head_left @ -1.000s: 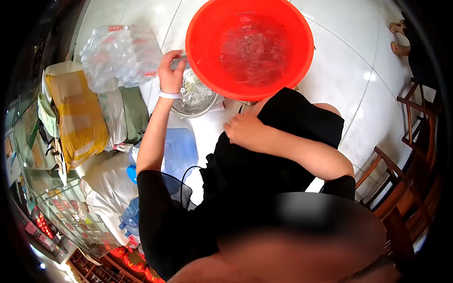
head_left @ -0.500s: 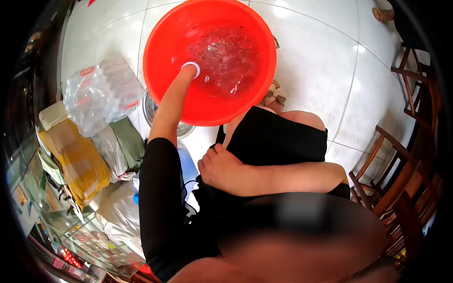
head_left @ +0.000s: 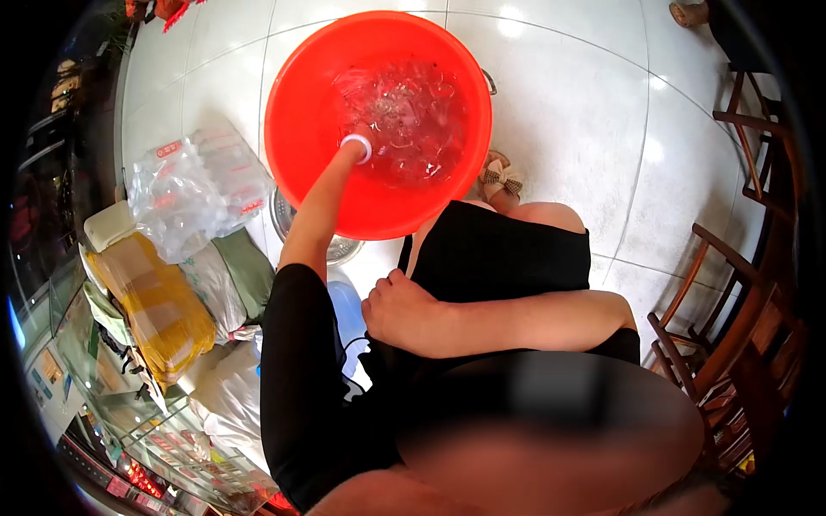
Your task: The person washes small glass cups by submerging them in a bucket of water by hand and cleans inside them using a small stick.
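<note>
A large red plastic basin (head_left: 301, 129) stands on the floor in front of me, with water and a heap of shiny, translucent pieces (head_left: 404, 112) inside that I cannot identify. My left hand (head_left: 365, 134) reaches into it, a white bracelet (head_left: 356, 148) at the wrist. Water and glare hide its fingers, so their grip does not show. My right hand (head_left: 400, 311) rests against the black clothing at my lap, fingers curled in. Whether cloth or anything else is inside that hand is hidden.
Left of the basin lies a clear plastic bag (head_left: 194, 193), near a yellow taped parcel (head_left: 155, 301) and a green bag (head_left: 245, 271). A metal pan (head_left: 344, 249) shows partly under the basin. Wooden chairs (head_left: 701, 318) stand at right on white tiles (head_left: 568, 129).
The view has shifted a little, so floor and parcels sit lower and further right. My left wrist is slightly lower in the picture, still in the basin. The right hand stays put.
</note>
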Motion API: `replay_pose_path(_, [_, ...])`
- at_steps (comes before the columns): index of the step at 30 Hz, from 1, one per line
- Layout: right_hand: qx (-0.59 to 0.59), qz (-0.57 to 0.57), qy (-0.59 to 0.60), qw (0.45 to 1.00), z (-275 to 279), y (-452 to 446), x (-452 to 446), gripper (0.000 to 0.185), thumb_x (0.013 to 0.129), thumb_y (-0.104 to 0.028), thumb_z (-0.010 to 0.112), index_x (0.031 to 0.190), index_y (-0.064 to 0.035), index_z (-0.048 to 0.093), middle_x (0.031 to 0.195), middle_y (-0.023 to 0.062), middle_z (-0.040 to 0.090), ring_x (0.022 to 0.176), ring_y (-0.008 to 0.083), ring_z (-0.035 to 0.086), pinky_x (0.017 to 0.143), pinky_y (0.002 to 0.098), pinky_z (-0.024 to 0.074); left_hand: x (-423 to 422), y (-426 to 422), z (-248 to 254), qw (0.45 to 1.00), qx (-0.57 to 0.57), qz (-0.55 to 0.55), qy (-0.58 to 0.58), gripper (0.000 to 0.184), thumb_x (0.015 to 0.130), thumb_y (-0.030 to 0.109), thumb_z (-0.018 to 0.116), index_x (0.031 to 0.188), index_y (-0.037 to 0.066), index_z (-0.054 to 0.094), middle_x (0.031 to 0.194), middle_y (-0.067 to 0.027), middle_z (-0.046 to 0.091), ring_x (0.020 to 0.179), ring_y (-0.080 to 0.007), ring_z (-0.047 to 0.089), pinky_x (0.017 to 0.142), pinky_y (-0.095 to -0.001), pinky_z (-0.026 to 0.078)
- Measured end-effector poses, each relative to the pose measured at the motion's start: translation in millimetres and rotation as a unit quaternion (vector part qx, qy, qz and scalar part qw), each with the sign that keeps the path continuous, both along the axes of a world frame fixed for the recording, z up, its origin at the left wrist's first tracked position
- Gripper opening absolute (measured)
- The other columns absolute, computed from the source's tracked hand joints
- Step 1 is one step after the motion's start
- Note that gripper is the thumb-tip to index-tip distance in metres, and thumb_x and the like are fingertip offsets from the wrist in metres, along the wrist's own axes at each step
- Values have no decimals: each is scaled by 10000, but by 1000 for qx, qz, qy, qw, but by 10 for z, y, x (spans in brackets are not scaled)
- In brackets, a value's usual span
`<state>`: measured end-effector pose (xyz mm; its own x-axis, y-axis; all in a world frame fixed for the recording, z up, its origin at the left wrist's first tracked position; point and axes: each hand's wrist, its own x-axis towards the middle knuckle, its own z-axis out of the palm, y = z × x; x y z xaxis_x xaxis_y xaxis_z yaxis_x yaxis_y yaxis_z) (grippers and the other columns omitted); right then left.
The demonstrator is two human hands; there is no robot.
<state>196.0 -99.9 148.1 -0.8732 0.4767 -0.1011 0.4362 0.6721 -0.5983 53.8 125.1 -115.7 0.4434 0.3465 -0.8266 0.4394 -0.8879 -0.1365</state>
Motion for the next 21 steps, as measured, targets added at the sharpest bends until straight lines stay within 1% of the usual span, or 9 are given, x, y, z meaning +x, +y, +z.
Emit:
replay_pose_path(1, [-13, 0, 1, 1000, -16, 24, 12, 178, 633, -120, 581, 758, 6, 565, 701, 80, 572, 674, 193, 538, 592, 305, 379, -191, 23, -299, 941, -45, 308, -132, 302, 737, 139, 592, 1003, -3, 563, 1000, -126, 585, 914, -239, 562, 786, -365, 450])
replay_pose_path(2, [-10, -1, 0, 1000, -35, 41, 19, 178, 633, -120, 581, 758, 6, 565, 701, 80, 572, 674, 193, 538, 592, 305, 379, -345, 40, -462, 771, -91, 579, -249, 318, 717, 117, 636, 983, -32, 546, 952, -115, 591, 897, -200, 562, 794, -355, 454])
replay_pose_path(3, [-19, 0, 6, 1000, -59, 52, 19, 174, 623, -107, 582, 752, 10, 562, 695, 84, 571, 673, 202, 543, 593, 310, 385, -280, -22, -274, 772, -89, 578, -250, 318, 717, 117, 636, 983, -32, 546, 952, -115, 591, 897, -200, 562, 794, -355, 454])
replay_pose_path(5, [-31, -12, 37, 999, -116, 33, 12, 173, 606, -80, 583, 742, 23, 557, 674, 97, 570, 667, 225, 554, 591, 330, 395, -47, -268, 372, 534, -240, 662, -467, 398, 629, -32, 694, 989, -14, 526, 973, -60, 567, 923, -135, 525, 794, -291, 446])
replay_pose_path(9, [6, -11, 13, 1000, -197, 74, -34, 155, 620, -77, 570, 729, 32, 556, 667, 118, 572, 653, 233, 558, 596, 338, 403, 146, -462, 832, 457, -236, 622, -591, 402, 621, -89, 683, 975, 17, 526, 989, -67, 568, 967, -136, 513, 813, -268, 451])
replay_pose_path(13, [6, -24, 20, 999, -320, 89, -77, 112, 652, -72, 537, 706, 22, 563, 653, 128, 581, 660, 253, 575, 577, 365, 418, 199, -510, 1008, 489, -206, 589, -610, 370, 656, -104, 644, 993, 2, 532, 998, -79, 560, 982, -164, 518, 816, -302, 467])
replay_pose_path(15, [2, -31, 27, 999, -334, 104, -68, 109, 652, -78, 540, 696, 19, 565, 651, 129, 583, 664, 255, 578, 577, 365, 422, 203, -531, 1129, 426, -311, 616, -586, 340, 694, -88, 614, 1015, -12, 534, 996, -93, 559, 974, -200, 536, 796, -340, 487])
replay_pose_path(19, [4, -59, 46, 997, -401, 149, -76, 111, 647, -94, 548, 669, 13, 568, 656, 136, 591, 675, 270, 587, 565, 387, 434, 241, -610, 1221, 373, -327, 650, -576, 336, 726, -67, 584, 1051, -22, 510, 950, -109, 567, 923, -227, 568, 768, -365, 504])
replay_pose_path(21, [-5, -73, 49, 996, -402, 179, -71, 112, 646, -96, 549, 664, 13, 569, 657, 139, 592, 677, 274, 589, 561, 397, 436, 237, -627, 1195, 305, -368, 672, -566, 325, 758, -34, 560, 1074, -24, 489, 933, -136, 567, 873, -250, 589, 763, -364, 507])
